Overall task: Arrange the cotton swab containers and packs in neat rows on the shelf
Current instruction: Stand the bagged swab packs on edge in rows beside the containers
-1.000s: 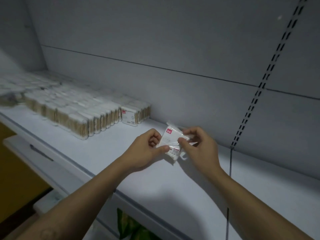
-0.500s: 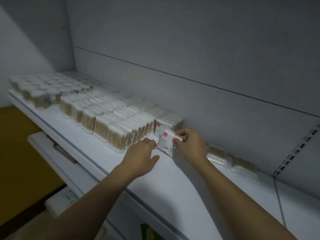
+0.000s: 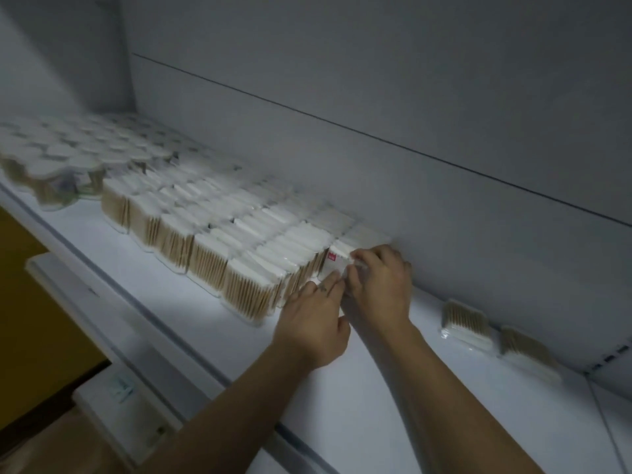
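At the right end of the packed rows [image 3: 239, 254], near the back wall [image 3: 444, 206], a red-labelled swab pack [image 3: 332, 265] stands on edge on the shelf [image 3: 191, 302].

The right hand [image 3: 381, 292] has its fingers curled and pinches the pack's clear wrapper at the top edge. The left hand [image 3: 314, 326] has its fingers straight, with the tips resting against the pack's lower front, and it grasps nothing.

Handling, as judged: the pack is a film sleeve of wooden-stemmed swabs, so it is light and somewhat slippery, and the wrapper is soft at its margins. It should tolerate a squeeze across the flat faces but would tip readily on edge. The better hold is across the two broad faces near the top, not by the loose film.

Clearances: the neighbouring pack touches it on the left. Open shelf runs rightward to two loose packs [image 3: 465, 323] lying flat by the wall, and forward to the front edge [image 3: 219, 378]. The round containers [image 3: 54, 165] at the far left are blurred, so their order cannot be assessed. A firm push leftward could disturb the standing rows.
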`<state>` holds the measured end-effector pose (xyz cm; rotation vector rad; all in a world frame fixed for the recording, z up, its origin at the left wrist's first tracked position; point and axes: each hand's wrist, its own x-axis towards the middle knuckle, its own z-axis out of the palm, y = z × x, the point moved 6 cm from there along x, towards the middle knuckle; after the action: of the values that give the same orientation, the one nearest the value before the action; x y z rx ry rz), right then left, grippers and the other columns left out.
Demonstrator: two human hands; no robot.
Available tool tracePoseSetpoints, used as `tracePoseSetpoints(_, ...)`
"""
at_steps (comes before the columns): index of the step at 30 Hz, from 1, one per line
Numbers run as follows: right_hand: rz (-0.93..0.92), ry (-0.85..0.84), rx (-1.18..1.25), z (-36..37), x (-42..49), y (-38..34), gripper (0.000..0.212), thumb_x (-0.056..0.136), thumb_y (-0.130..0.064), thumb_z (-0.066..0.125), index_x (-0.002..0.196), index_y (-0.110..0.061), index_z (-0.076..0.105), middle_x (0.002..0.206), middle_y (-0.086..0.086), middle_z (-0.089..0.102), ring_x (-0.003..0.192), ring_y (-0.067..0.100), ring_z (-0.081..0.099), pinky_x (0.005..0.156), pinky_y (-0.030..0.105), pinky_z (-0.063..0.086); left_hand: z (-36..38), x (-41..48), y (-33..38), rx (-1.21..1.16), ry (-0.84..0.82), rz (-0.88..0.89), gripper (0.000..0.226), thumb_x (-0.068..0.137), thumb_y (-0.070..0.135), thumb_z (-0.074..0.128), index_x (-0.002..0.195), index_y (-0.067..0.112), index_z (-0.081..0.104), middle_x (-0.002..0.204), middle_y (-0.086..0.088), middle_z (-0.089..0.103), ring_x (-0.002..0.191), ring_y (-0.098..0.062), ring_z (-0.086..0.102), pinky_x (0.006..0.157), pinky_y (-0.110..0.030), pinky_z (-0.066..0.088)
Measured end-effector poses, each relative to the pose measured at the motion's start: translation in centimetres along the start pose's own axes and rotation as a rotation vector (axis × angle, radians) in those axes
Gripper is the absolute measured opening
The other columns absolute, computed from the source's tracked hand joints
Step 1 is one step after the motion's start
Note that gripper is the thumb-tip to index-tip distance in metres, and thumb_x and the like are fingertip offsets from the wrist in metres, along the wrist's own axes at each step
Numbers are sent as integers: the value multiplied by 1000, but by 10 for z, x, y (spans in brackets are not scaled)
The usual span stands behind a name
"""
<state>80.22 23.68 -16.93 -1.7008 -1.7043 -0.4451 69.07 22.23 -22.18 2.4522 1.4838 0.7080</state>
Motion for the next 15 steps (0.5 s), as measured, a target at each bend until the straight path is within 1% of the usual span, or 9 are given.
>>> tracePoseSetpoints(3, -16, -4, 15, 0, -6, 1, 29, 74, -22, 60, 100, -17, 72, 96, 4, 63, 91, 26, 57, 78, 35, 40, 1, 0, -1, -22, 14, -4, 65, 93, 35, 41, 153, 22, 23, 159, 3, 23, 140, -23, 32, 113, -36, 26)
tracePoseSetpoints(4, -16, -16, 4, -2, -8, 0, 31, 74, -22, 59, 101, -18, 72, 97, 4, 63, 92, 25, 57, 78, 35, 39, 1, 0, -1, -29, 14, -7, 64, 91, 37, 37, 152, 21, 25, 159, 2, 24, 140, -23, 32, 114, -36, 26)
tracePoseSetpoints(6, -20, -38, -29, -5, -9, -2, 34, 74, -23, 57, 103, -18, 72, 99, 4, 63, 93, 26, 58, 79, 34, 35, 1, -1, 1, -5, 6, 5, 68, 87, 39, 26, 152, 20, 24, 160, 2, 22, 142, -22, 30, 116, -34, 20)
tracePoseSetpoints(7, -28, -60, -47, -6, -9, -3, 35, 74, -24, 56, 104, -18, 72, 100, 4, 63, 94, 27, 58, 80, 35, 35, 0, -1, 2, 3, 0, 11, 66, 89, 38, 29, 152, 20, 24, 160, 3, 21, 142, -22, 29, 117, -32, 19)
tracePoseSetpoints(9, -42, -157, -52, -10, -6, -4, 36, 79, -23, 57, 112, -18, 70, 106, 4, 62, 99, 27, 57, 83, 37, 38, -2, -2, 5, 8, -3, 25, 61, 92, 32, 43, 150, 20, 28, 157, 2, 27, 139, -21, 33, 113, -33, 26)
tracePoseSetpoints(11, -18, -287, 38, -12, -6, 2, 41, 86, -22, 57, 127, -22, 62, 119, 3, 58, 109, 25, 53, 93, 37, 40, -6, -4, 9, 19, 10, 51, 57, 91, 29, 48, 146, 21, 35, 151, 3, 36, 132, -20, 41, 106, -35, 36)
tracePoseSetpoints(12, -5, -330, 104, -14, -8, 5, 46, 88, -24, 58, 134, -25, 55, 124, 2, 55, 114, 24, 52, 97, 37, 40, -7, -4, 11, 20, 11, 60, 55, 92, 29, 48, 145, 22, 36, 149, 4, 38, 131, -19, 42, 105, -36, 38)
tracePoseSetpoints(15, -17, -323, 177, -32, -16, 14, 60, 88, -27, 59, 145, -30, 39, 138, 4, 46, 123, 25, 47, 105, 38, 38, -12, -7, 14, -9, 7, 61, 52, 95, 30, 47, 146, 24, 38, 149, 6, 38, 134, -16, 40, 106, -36, 39)
